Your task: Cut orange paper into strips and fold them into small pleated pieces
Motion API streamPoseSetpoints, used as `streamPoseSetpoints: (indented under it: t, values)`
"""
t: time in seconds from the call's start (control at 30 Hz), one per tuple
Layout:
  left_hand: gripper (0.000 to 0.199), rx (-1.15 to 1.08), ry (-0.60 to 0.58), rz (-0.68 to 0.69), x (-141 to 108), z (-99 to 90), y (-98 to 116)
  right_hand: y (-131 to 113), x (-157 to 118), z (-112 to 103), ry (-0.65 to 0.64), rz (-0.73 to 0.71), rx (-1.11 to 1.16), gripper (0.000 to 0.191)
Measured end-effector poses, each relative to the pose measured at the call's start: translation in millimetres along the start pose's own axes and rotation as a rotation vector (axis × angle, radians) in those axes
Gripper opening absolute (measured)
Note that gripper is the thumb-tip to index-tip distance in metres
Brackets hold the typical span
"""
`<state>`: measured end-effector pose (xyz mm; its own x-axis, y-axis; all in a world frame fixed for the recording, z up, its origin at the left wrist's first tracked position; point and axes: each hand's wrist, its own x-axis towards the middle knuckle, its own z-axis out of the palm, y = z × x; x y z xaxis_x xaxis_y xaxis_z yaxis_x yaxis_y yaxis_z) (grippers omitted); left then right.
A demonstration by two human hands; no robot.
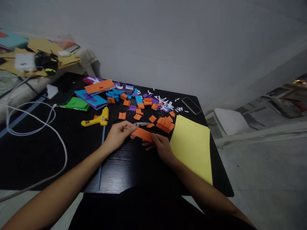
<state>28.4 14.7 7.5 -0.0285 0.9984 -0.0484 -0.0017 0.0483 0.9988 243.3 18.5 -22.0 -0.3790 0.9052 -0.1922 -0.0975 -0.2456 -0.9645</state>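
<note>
An orange paper strip [143, 134] is stretched between my two hands, just above the black table. My left hand [118, 132] pinches its left end between thumb and fingers. At its right end, my right hand [161, 145] grips it with the thumb on top, the other fingers partly hidden beneath. Right behind the strip lie scissors [142, 123], blades showing, their handles mostly hidden by my left hand. Small folded orange paper pieces [165, 124] are scattered beyond my hands. To the left rests a yellow glue gun [97, 118].
Yellow paper sheets [192, 143] lie at the right, with a phone [191, 105] behind them. White scraps [164, 103] and blue and purple pieces spread toward the wall. Stacked folded papers [99, 87] stand at the back left. A white cable [61, 140] loops across the table's left side.
</note>
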Motion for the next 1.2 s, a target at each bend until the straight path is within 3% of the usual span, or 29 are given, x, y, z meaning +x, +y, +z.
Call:
streamPoseSetpoints:
  t: [0.27, 0.73, 0.87, 1.03, 1.2]
  values:
    - [0.038, -0.021, 0.030, 0.004, 0.3, 1.4, -2.0, -3.9, -0.7, 0.7, 0.018, 0.003, -0.002, 0.048]
    - [0.020, 0.059, 0.042, 0.043, -1.0, -2.5, 0.8, -4.4, 0.2, -1.3, 0.060, -0.005, -0.011, 0.042]
    - [0.016, 0.057, -0.089, 0.016, -0.2, -6.6, 2.2, -3.7, 3.1, -2.9, 0.136, -0.022, 0.032, 0.037]
    - [0.019, 0.138, -0.483, -0.102, -4.0, -5.3, 2.4, -3.5, 6.0, -5.5, 0.217, -0.037, 0.035, 0.034]
    - [0.028, 0.263, -0.437, -0.011, -10.6, 5.8, -3.0, -5.6, 1.4, -3.2, 0.087, -0.023, -0.096, 0.031]
